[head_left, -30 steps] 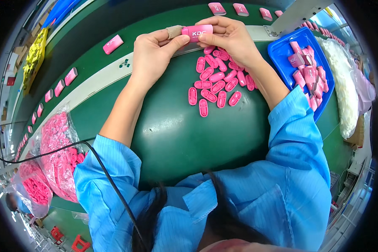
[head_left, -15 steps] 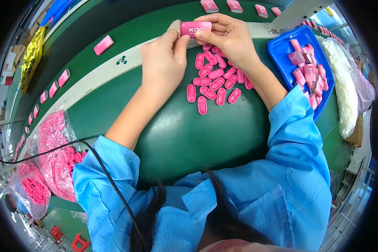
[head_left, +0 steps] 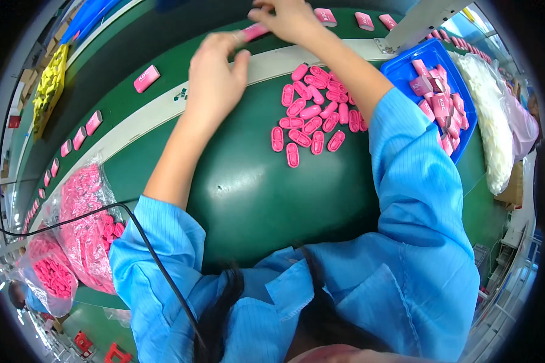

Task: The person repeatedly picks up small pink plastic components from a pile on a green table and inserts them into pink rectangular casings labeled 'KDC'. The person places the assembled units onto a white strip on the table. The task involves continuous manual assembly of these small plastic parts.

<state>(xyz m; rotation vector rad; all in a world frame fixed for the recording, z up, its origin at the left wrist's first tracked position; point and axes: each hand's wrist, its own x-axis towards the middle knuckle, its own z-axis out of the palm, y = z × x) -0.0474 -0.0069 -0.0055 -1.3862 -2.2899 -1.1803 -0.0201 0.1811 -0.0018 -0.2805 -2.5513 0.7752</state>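
A small pink flat case [head_left: 255, 31] rests on the far green belt between my two hands. My left hand [head_left: 215, 81] is at its left end, fingertips next to it, with thumb and forefinger apart; a pale cover sits on one finger. Over the case's far side my right hand [head_left: 287, 21] reaches, fingers extended and slightly blurred; whether they touch the case I cannot tell. Nearer me, a loose pile of pink oval caps [head_left: 312, 112] lies on the green table [head_left: 242, 181], several with their hollow side up.
A blue tray [head_left: 389, 71] of pink cases stands at the right, beside a white plastic-wrapped bundle [head_left: 487, 121]. Bags of pink parts [head_left: 82, 224] lie at the left, crossed by a black cable [head_left: 133, 221]. Other pink cases [head_left: 146, 78] line the belt. A metal post [head_left: 415, 27] rises at the far right.
The pink case, held up between both hands before, is now farther off on the belt. Both hands have moved away and left and loosened from it. The blue tray appears slightly shifted left.
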